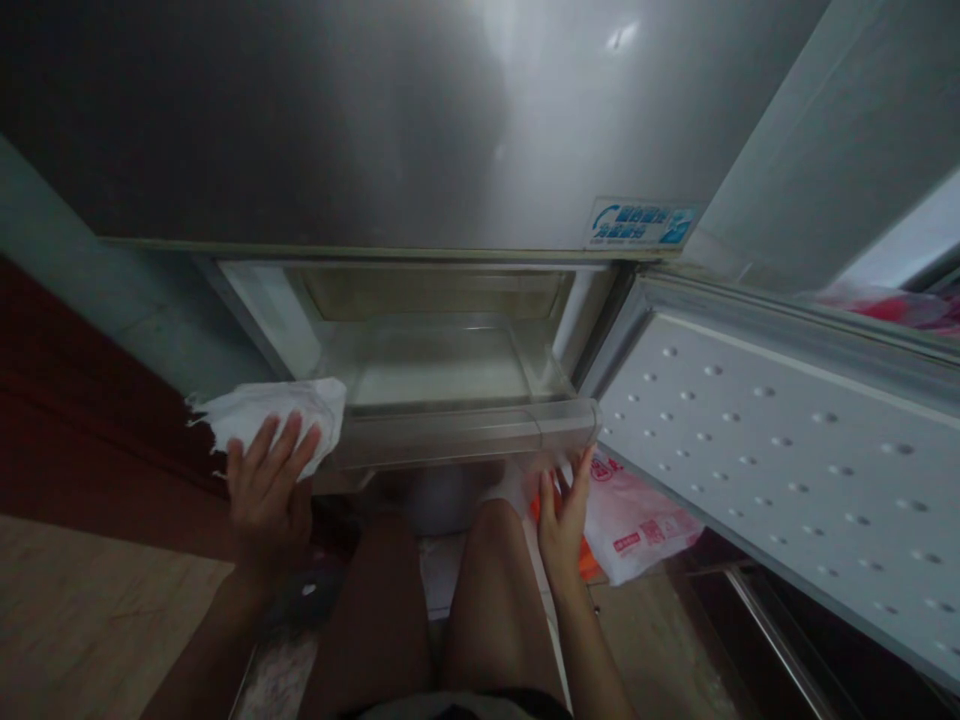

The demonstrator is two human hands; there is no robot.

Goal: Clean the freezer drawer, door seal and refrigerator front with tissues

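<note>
A clear plastic drawer (450, 436) is pulled partway out of the lower compartment of a fridge. My left hand (271, 478) lies with its fingers over a folded white cloth (277, 408) with frayed edges, at the drawer's front left corner. The cloth covers that corner from view. At the other end, my right hand (564, 515) grips the front right corner of the drawer from below, its fingertips partly hidden behind the clear plastic. No items show on the drawer's bottom.
The dimpled white lower door (780, 450) stands open on the right. Above the drawer is the closed grey upper door (360, 130) with a blue-printed sticker (643, 222). A pink-white plastic bag (637, 520) lies beneath the open door. My knees are under the drawer.
</note>
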